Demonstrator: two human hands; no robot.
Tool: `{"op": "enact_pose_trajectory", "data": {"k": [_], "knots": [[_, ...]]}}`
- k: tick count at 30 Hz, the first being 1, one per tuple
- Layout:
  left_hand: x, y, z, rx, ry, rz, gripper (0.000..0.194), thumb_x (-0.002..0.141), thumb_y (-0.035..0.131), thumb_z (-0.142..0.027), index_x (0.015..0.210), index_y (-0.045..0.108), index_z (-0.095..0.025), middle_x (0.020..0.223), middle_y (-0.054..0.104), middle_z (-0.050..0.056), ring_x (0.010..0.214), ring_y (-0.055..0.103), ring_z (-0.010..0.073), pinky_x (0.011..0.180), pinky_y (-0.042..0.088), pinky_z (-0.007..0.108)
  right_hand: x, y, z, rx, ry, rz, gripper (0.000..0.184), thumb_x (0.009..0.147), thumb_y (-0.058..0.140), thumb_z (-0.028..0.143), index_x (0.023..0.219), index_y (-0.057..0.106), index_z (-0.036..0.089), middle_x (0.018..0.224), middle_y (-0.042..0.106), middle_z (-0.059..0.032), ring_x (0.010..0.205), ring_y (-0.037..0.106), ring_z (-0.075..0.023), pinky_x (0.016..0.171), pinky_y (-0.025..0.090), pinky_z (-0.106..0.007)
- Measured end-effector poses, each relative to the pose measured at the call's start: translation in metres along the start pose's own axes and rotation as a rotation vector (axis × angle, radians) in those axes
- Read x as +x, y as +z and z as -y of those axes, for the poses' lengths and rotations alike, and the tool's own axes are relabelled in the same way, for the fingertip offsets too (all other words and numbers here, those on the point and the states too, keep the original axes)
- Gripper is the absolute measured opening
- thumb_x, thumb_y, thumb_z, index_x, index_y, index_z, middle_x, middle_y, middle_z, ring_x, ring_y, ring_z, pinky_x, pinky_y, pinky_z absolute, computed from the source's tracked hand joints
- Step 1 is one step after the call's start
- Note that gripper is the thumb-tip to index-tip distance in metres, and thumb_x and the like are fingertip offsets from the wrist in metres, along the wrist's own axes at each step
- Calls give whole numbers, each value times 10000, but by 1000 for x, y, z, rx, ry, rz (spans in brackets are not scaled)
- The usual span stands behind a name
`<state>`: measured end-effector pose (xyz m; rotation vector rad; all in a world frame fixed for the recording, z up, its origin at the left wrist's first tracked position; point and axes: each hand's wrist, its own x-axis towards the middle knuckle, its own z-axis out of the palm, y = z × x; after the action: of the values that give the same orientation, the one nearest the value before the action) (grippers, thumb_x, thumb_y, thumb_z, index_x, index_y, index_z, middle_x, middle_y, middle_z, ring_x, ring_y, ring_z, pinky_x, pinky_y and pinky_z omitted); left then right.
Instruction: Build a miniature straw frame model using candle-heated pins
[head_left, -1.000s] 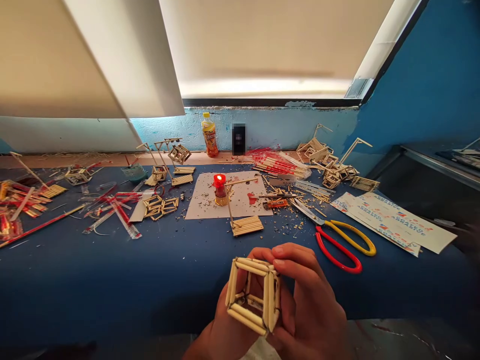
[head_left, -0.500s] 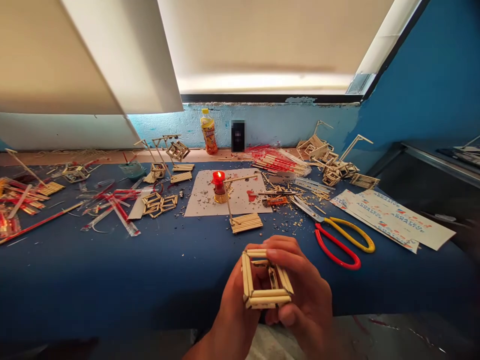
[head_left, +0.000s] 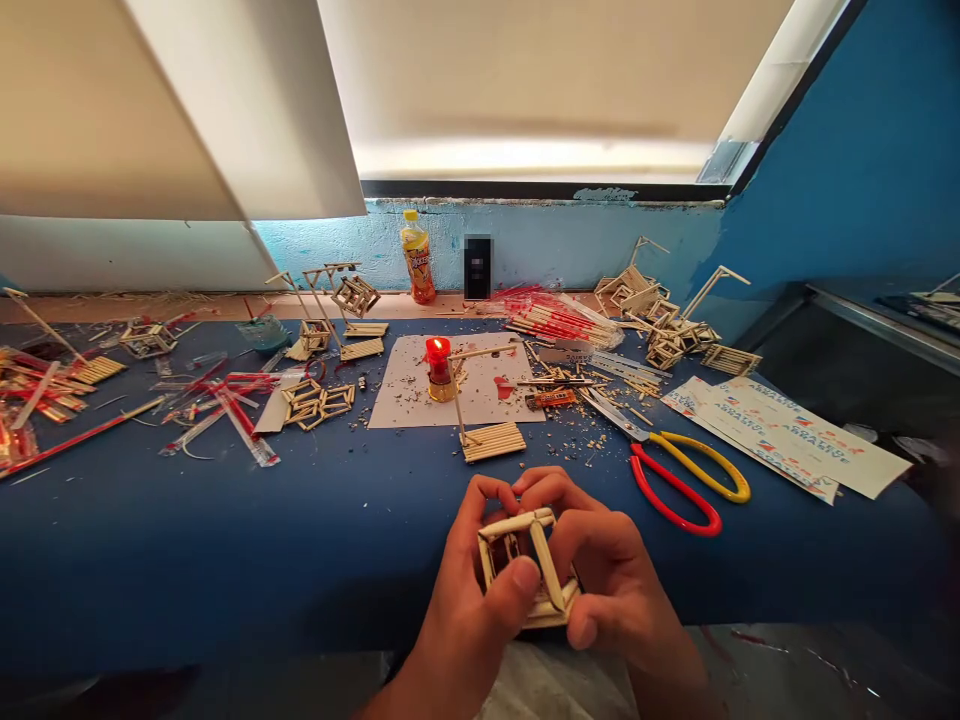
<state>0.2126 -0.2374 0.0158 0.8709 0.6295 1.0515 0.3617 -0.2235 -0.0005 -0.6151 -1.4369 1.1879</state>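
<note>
Between my two hands is a small cube-shaped frame of pale wooden sticks, tilted, with dark marks at its joints. My left hand is closed on its left side, the thumb pressed across the near face. My right hand grips the right side, with the fingers curled over the top edge and the thumb low at the corner. Some fingertips are hidden behind the frame. Just beyond my hands stands a stick platform with an upright post and a crossbar. Behind it a lit red candle stands on a white sheet.
Scissors with red and yellow handles lie to the right, beside printed abrasive sheets. Stick frames and red plastic wrappers cover the left. Stick bundles, a drink bottle and more stick models line the back.
The stick frame has been turned and tipped in my hands, so a different face shows. My left thumb now lies across its front, and my right fingers have shifted along the edge.
</note>
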Motion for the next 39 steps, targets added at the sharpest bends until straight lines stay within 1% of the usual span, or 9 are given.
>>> {"op": "enact_pose_trajectory", "data": {"k": [4,9,15,18,20,26,31,36,39], "knots": [[-1,2,-5,145,78,-17,579,755,796,-621,1006,435,-245,799,487,-55,625,396,64,542,351,155,-4,3,0,26,40,-1,425,772,774,633,730,661,225,1048,613,-62,1063,577,-276,924,525,-421],[-4,-12,2,242,227,-114,777,523,909,-675,1051,519,-259,871,578,-32,692,477,94,602,426,170,-7,12,0,204,144,-75,385,884,664,550,737,667,194,1107,620,-95,916,633,-249,745,563,-363],[-4,-10,1,256,340,-162,659,547,995,-371,1106,655,-290,933,697,-26,780,639,114,666,496,141,-3,20,0,374,119,-190,271,953,588,431,889,755,228,1118,701,-86,892,705,-250,732,592,-362],[-3,-4,-3,251,347,-198,655,546,990,-193,1112,684,-318,967,742,-31,790,694,125,657,525,140,0,22,0,368,107,-196,295,966,570,439,1082,765,250,1120,737,-99,811,732,-255,628,601,-360],[-3,-3,-4,247,379,-185,658,561,973,-144,1130,696,-321,1019,765,-13,829,726,153,670,554,160,0,24,1,368,104,-197,290,957,582,441,1042,775,242,1142,743,-107,742,731,-249,549,587,-351],[-5,-5,-1,241,466,-123,635,665,933,-178,1235,701,-334,1172,768,29,961,750,193,781,604,190,2,26,0,406,126,-193,291,946,598,448,775,708,240,939,769,-77,719,729,-248,579,605,-359],[-11,-7,-1,345,458,-180,663,666,941,-252,1279,700,-333,1161,778,52,781,714,157,625,562,175,3,25,-1,421,109,-220,313,949,609,434,721,695,237,918,751,-61,788,725,-234,623,599,-332],[-13,-9,1,439,510,-238,652,674,936,-345,1285,711,-312,928,772,37,683,630,129,610,526,193,-2,21,-11,370,120,-199,293,965,577,392,758,705,230,793,712,-51,688,686,-222,606,565,-336],[-10,-8,-3,447,533,-182,556,756,879,-289,1285,707,-293,805,734,22,735,638,155,690,544,234,-7,15,-15,259,162,-224,233,957,598,356,821,725,216,810,682,-39,629,628,-176,566,518,-290]]}}
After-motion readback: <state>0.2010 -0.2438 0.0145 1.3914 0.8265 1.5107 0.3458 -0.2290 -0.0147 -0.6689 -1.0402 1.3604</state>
